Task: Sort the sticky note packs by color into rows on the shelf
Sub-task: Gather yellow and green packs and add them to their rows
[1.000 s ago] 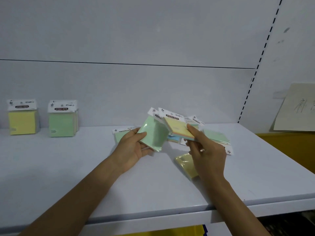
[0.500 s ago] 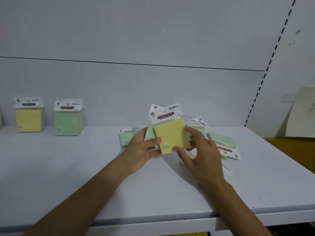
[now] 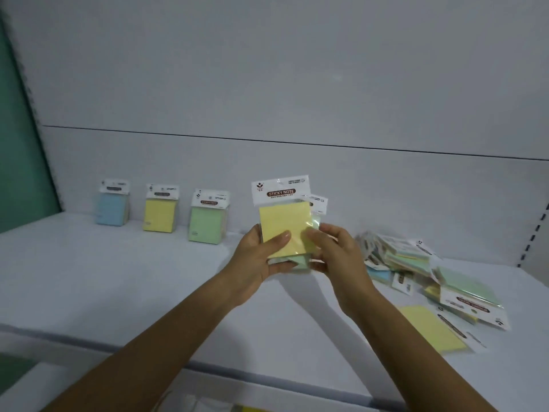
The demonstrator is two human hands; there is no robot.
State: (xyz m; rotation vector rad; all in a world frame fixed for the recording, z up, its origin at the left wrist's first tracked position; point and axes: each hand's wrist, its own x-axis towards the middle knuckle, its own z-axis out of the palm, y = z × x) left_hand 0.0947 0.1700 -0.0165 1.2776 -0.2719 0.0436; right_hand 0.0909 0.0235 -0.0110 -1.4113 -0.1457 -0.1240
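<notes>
My left hand [image 3: 258,260] and my right hand [image 3: 335,251] both grip a yellow sticky note pack [image 3: 283,224], held upright above the white shelf [image 3: 118,278]. A green pack [image 3: 301,260] sits behind it in the same grip, mostly hidden. Against the back wall at the left stand a blue pack [image 3: 112,205], a yellow pack [image 3: 160,211] and a green pack [image 3: 208,218], side by side. A loose pile of mixed packs [image 3: 416,263] lies on the shelf at the right, with one yellow pack [image 3: 430,328] lying flat near the front.
The shelf's back panel rises behind the standing packs. A teal surface [image 3: 17,144] borders the far left. The shelf's front edge [image 3: 267,373] runs below my forearms, and a perforated upright [image 3: 534,230] stands at the far right.
The view has swung left, bringing the blue pack into sight and the pile to the right. Both hands have lifted the yellow pack higher and upright, away from the pile.
</notes>
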